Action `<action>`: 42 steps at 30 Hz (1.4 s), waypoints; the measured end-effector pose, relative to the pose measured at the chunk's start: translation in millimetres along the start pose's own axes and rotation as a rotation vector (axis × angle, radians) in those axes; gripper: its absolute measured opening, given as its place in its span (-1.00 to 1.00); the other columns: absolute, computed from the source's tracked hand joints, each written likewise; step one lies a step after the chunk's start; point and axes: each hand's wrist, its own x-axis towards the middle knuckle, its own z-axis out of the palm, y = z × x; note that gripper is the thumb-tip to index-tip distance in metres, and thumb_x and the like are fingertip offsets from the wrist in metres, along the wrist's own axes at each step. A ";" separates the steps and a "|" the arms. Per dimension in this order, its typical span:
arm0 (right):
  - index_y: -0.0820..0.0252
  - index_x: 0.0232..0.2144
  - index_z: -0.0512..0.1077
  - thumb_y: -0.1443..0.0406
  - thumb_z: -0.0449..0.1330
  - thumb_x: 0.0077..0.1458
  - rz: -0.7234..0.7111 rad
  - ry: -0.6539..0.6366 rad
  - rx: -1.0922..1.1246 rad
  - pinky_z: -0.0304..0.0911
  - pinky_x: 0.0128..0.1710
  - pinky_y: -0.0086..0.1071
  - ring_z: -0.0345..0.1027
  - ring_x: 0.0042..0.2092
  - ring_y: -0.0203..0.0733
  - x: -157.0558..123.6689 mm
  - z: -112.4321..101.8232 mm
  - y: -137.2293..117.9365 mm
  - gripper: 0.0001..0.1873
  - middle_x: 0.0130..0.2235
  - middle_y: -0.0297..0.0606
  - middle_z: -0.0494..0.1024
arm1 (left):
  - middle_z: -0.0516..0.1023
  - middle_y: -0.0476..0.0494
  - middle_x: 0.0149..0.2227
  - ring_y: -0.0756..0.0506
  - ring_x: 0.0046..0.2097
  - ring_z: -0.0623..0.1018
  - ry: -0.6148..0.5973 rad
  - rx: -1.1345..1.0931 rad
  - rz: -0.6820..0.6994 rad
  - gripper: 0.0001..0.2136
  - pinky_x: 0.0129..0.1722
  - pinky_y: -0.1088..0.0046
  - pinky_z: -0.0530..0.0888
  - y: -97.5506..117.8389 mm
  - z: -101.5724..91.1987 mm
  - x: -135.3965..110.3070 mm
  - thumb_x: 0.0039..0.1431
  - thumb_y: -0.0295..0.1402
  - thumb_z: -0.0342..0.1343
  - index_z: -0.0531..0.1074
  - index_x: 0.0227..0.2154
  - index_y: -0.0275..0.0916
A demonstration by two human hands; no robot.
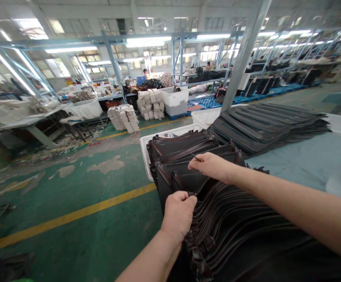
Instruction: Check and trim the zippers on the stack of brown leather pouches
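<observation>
1. Left hand (pixel 178 211) is showing low in the middle of the view, with its forearm rising from the bottom edge. Its fingers (pixel 188 199) are curled tight together and clamping on the top edge of one of the dark brown pieces (pixel 232 223).
2. Right hand (pixel 211 166) is sitting farther back, its arm stretching in from the right. Thumb and forefinger are pinching shut on the top edge of another piece in the same row, and the other fingers are folded under.
3. The dark brown pieces are standing on edge, packed face to face in one long row. The row is running from the bottom of the view up to the white crate (pixel 146 150), where its far end is sitting. What is carrying the near end, I cannot tell.
4. Between the two hands the pieces are leaning apart, leaving a wedge-shaped gap.
5. A fanned stack of grey-black sheets (pixel 264 125) is lying flat on the bench (pixel 300 160), just behind the right hand and well clear of it.
6. A slanting steel post (pixel 243 58) is rising behind that stack.
7. To the left, the green floor (pixel 79 250) is carrying a yellow line (pixel 79 213).
8. Stacks of white bundles (pixel 151 103) are standing beside a large white bin (pixel 175 100), far back on the floor.
</observation>
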 end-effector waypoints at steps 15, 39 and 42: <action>0.23 -0.39 0.44 0.24 -0.07 0.11 -0.222 -0.091 -0.421 0.10 -0.26 -0.39 0.31 -0.25 -0.15 17.9 47.6 26.0 -0.69 -0.29 -0.11 0.47 | 0.49 -0.12 -0.52 -0.06 -0.45 0.42 0.202 -0.086 -0.052 -0.84 -0.43 0.46 0.30 -15.9 -36.0 44.2 -0.10 -0.36 0.02 0.45 -0.54 -0.33; 0.22 -0.35 0.47 0.35 0.01 -0.03 -0.215 -0.278 0.088 0.18 -0.21 -0.40 0.32 -0.29 -0.23 3.8 41.7 27.9 -0.75 -0.35 -0.29 0.51 | 0.41 -0.06 -0.67 -0.07 -0.55 0.42 -0.181 -0.305 -0.168 -0.76 -0.49 0.39 0.34 -5.0 -31.5 57.6 -0.30 -0.21 0.22 0.41 -0.64 -0.31; 0.19 -0.37 0.45 0.36 0.05 -0.07 -0.253 -0.258 0.040 0.17 -0.24 -0.41 0.29 -0.29 -0.24 3.6 38.1 29.8 -0.79 -0.36 -0.29 0.49 | 0.36 0.00 -0.70 -0.02 -0.59 0.37 -0.082 -0.277 -0.118 -0.74 -0.55 0.46 0.29 -10.0 -23.9 59.8 -0.32 -0.18 0.22 0.35 -0.69 -0.26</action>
